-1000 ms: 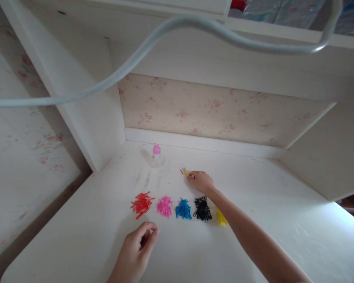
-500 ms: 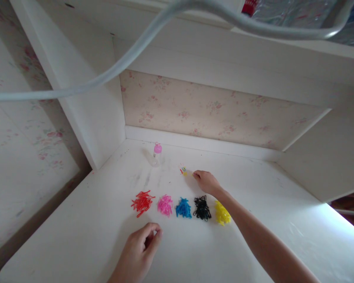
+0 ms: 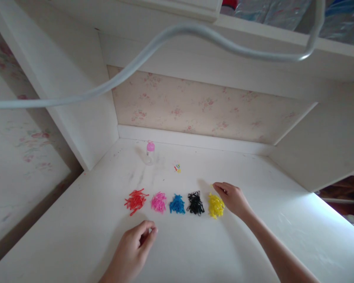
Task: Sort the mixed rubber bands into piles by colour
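Observation:
My right hand (image 3: 231, 198) is above and beside the pile of yellow rubber bands (image 3: 216, 206). Its fingers pinch a small yellow rubber band (image 3: 212, 185), a bit of which shows at the tips. Nearer to me, my left hand (image 3: 132, 245) is curled, thumb and forefinger together; anything between them is too small to make out. Left of the yellow pile lie heaps of black bands (image 3: 196, 203), blue bands (image 3: 177, 204), pink bands (image 3: 158, 202) and red bands (image 3: 136, 201), in one row. A few mixed-colour bands (image 3: 177, 168) lie farther back.
A small clear bottle with a pink cap (image 3: 150, 147) stands towards the back left of the white table (image 3: 177, 251). A pale cable or tube (image 3: 188, 28) crosses the upper view. Overhead, a shelf (image 3: 262, 33) holds plastic-wrapped items. Side panels (image 3: 73, 90) bound the table.
My right hand has moved from beside the small mixed group back towards me and right, to the yellow pile. My left hand keeps its pose. The view has shifted slightly.

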A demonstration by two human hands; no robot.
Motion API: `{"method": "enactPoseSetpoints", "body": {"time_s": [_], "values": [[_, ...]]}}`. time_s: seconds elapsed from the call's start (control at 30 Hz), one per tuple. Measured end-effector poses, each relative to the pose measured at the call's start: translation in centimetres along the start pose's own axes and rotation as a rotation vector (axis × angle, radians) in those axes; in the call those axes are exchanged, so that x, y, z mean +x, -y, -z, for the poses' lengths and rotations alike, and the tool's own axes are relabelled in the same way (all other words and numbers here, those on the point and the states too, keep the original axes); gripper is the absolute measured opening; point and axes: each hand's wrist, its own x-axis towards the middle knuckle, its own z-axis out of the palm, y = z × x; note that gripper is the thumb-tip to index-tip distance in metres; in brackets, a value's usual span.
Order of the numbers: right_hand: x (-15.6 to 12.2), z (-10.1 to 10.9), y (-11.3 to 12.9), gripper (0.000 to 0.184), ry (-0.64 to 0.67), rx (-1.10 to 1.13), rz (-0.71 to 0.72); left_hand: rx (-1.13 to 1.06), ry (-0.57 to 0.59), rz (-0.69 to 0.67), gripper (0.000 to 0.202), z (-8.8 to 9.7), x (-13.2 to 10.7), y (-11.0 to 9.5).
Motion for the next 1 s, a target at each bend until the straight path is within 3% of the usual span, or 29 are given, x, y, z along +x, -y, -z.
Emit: {"method": "enactPoseSetpoints", "body": {"time_s": [0.27, 0.43, 0.57, 0.67, 0.83, 1.0], "values": [[-4.8, 0.0, -2.3, 0.034, 0.053, -0.052, -0.068, 0.026, 0.017, 0.034, 0.03, -0.2, 0.1, -0.3], [-5.3, -0.5, -3.9, 0.034, -0.093, 0.066, -0.131, 0.051, 0.071, 0.001, 0.03, 0.8, 1.6, -2.1], [-5.4, -1.6, -5.6, 0.037, -0.192, 0.132, -0.329, 0.219, 0.075, -0.107, 0.029, 1.2, 4.9, -4.9], [-5.6, -2.0, -6.4, 0.038, -0.218, 0.172, -0.394, 0.378, 0.086, -0.114, 0.028, 0.5, 8.5, -6.0], [-6.0, -2.1, -6.7, 0.035, -0.245, 0.242, -0.368, 0.51, 0.057, -0.035, 0.02, -2.2, 14.8, -5.6], [-6.0, -2.0, -6.6, 0.035, -0.249, 0.255, -0.36, 0.622, 0.035, 0.025, 0.026, -4.5, 18.6, -5.2]]}}
